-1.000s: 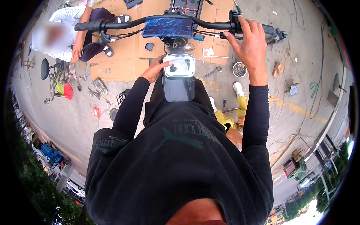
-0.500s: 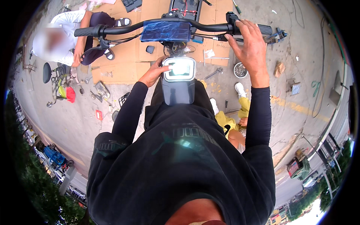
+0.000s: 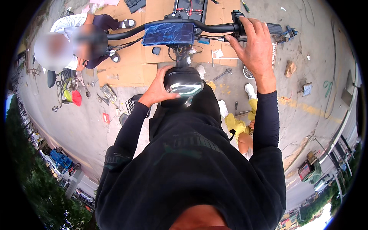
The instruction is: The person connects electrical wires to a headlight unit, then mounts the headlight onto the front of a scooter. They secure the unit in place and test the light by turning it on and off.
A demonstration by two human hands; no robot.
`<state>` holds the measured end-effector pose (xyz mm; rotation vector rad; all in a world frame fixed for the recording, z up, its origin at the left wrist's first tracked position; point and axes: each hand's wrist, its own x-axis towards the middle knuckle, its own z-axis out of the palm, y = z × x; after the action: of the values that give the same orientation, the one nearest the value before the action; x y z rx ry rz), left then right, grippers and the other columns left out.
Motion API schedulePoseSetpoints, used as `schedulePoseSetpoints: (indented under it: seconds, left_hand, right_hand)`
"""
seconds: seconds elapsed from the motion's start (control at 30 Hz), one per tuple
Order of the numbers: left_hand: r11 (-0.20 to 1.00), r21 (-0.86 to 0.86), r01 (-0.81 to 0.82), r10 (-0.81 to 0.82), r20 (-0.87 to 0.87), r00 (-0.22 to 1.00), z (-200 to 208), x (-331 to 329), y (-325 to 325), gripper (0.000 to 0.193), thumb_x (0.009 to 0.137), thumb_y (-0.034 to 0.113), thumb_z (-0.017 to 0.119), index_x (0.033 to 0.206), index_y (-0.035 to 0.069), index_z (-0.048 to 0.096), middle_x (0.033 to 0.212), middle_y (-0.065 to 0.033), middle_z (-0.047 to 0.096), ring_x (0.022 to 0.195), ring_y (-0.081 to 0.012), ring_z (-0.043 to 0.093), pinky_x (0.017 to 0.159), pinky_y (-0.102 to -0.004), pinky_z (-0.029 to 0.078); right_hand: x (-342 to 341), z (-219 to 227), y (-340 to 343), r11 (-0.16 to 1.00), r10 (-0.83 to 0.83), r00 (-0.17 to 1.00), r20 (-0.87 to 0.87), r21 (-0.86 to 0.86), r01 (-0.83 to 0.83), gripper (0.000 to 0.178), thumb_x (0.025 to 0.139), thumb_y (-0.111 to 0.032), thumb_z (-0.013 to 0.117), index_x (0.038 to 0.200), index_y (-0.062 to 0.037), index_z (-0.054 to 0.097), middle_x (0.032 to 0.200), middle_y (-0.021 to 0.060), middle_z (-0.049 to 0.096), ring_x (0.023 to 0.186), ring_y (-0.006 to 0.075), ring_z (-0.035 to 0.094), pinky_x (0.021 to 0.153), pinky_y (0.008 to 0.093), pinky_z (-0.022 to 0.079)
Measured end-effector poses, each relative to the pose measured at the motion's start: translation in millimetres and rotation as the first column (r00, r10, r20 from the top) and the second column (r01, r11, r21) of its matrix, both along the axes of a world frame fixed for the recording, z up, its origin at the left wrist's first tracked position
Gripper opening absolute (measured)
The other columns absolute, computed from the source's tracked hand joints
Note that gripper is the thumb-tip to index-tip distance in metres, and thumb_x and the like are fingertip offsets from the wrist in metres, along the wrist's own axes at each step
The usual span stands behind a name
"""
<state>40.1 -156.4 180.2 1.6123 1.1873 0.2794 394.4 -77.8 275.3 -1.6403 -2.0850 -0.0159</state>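
Note:
My left hand [image 3: 158, 89] is closed round the left side of a black headlight [image 3: 183, 78], thumb along its lower edge. The headlight's clear lens is tilted, with its dark top side showing, and no bright beam faces me. It sits just below the stem of a black handlebar [image 3: 213, 28]. My right hand [image 3: 256, 46] is closed over the bar's right end by the switch housing [image 3: 237, 19], fingers over the top and thumb on the near side. Blue film covers the display panel [image 3: 168, 34] at the bar's middle. Cables run below the bar.
A seated person [image 3: 71, 23] is at the left, beyond the handlebar. Another person's yellow-clad leg [image 3: 238, 124] is low on the right. Cardboard [image 3: 126, 74] covers the ground ahead. A wrench [image 3: 222, 74], a screwdriver [image 3: 236, 105], a brick [image 3: 290, 69] and a black crate [image 3: 134, 104] lie about.
The headlight has tipped in my left hand, so its lit face has turned away from view. My left hand has shifted slightly nearer me. My right hand stays on the handlebar.

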Motion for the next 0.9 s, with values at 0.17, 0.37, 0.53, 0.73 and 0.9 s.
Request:
schedulePoseSetpoints:
  seconds: [0.17, 0.37, 0.53, 0.73, 0.9]
  left_hand:
    - [1.0, 0.013, 0.001, -0.001, -0.042, 0.999, 18.8, 4.0, -16.8, 0.106, 0.058, 0.022, 0.091, 0.148, 0.004, 0.037, 0.141, -0.0214, 0.044, 0.133, -0.0383, 0.047, 0.113, -0.0436, 0.041]
    - [0.961, 0.257, 0.098, -0.091, -0.037, 0.995, 11.5, -0.3, -25.0, 0.097, 0.064, 0.012, 0.086, 0.147, 0.004, 0.038, 0.139, -0.0237, 0.043, 0.128, -0.0446, 0.048, 0.108, -0.0457, 0.044]
    - [0.871, 0.456, 0.184, -0.241, 0.07, 0.968, 2.1, -20.7, -31.4, 0.099, 0.061, 0.009, 0.088, 0.147, 0.007, 0.039, 0.137, -0.0232, 0.043, 0.125, -0.0469, 0.047, 0.106, -0.0508, 0.042]
    - [0.732, 0.629, 0.26, -0.342, 0.011, 0.939, -7.5, -47.1, -28.8, 0.092, 0.058, 0.012, 0.089, 0.14, 0.006, 0.046, 0.125, -0.0207, 0.05, 0.118, -0.0436, 0.051, 0.11, -0.0537, 0.04]
    - [0.696, 0.627, 0.35, -0.431, -0.024, 0.902, -2.5, -56.2, -34.3, 0.082, 0.066, 0.007, 0.08, 0.142, 0.01, 0.051, 0.127, -0.0212, 0.053, 0.121, -0.0412, 0.054, 0.11, -0.0545, 0.041]
  right_hand:
    - [-21.5, -31.3, -47.9, 0.984, -0.153, 0.941, -0.301, 0.043, 0.174, 0.079, 0.082, -0.025, 0.082, 0.146, -0.0003, 0.042, 0.14, 0.0234, 0.051, 0.13, 0.0392, 0.05, 0.112, 0.0476, 0.038]
    - [-110.2, -102.1, -166.2, 0.482, -0.869, -0.042, -0.493, -0.825, -0.296, 0.07, 0.098, -0.051, 0.062, 0.145, -0.0026, 0.044, 0.14, 0.0177, 0.054, 0.128, 0.0318, 0.055, 0.106, 0.0481, 0.043]
    - [-169.2, -119.1, -186.5, 0.527, -0.847, -0.435, -0.305, -0.587, -0.615, 0.075, 0.094, -0.064, 0.06, 0.143, -0.0086, 0.047, 0.14, 0.0129, 0.057, 0.127, 0.0318, 0.056, 0.104, 0.0519, 0.044]
    - [-203.2, -98.0, -175.0, 0.466, -0.884, 0.005, -0.468, -0.88, -0.09, 0.082, 0.094, -0.061, 0.062, 0.152, -0.0085, 0.036, 0.145, 0.0163, 0.051, 0.125, 0.0341, 0.059, 0.099, 0.0524, 0.05]
    - [-172.4, -94.2, -157.9, 0.255, -0.951, 0.041, -0.307, -0.851, -0.459, 0.083, 0.087, -0.069, 0.063, 0.146, -0.0121, 0.048, 0.14, 0.0158, 0.056, 0.126, 0.0297, 0.057, 0.102, 0.0532, 0.045]
